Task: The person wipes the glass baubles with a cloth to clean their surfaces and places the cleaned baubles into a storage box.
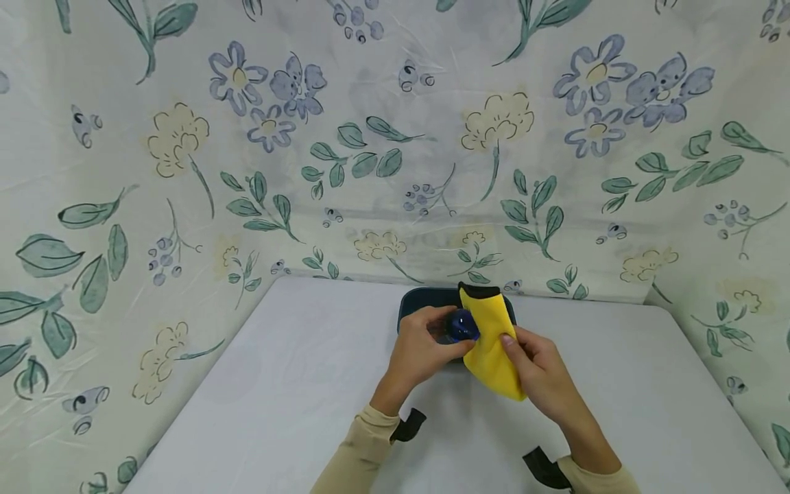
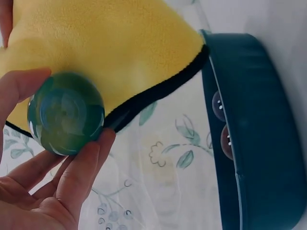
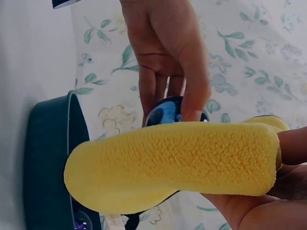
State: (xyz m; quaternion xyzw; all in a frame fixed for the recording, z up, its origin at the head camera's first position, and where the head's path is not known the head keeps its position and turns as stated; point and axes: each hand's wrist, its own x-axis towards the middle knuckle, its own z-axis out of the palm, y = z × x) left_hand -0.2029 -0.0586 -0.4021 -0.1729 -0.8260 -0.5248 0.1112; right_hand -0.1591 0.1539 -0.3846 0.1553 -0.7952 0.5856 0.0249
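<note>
**Ball against cloth, over the tray**

The left hand (image 1: 420,350) pinches a glossy blue-green ball (image 2: 65,113) between thumb and fingers, just above the dark tray (image 1: 415,302) at the far side of the white surface (image 1: 278,384). The right hand (image 1: 540,370) grips a yellow cloth (image 1: 494,343), folded over and touching the ball. The wiping looks under way, not finished: the ball is still held up against the cloth. At least two more balls (image 2: 219,106) lie in the tray; whether those are already wiped cannot be told.
</note>
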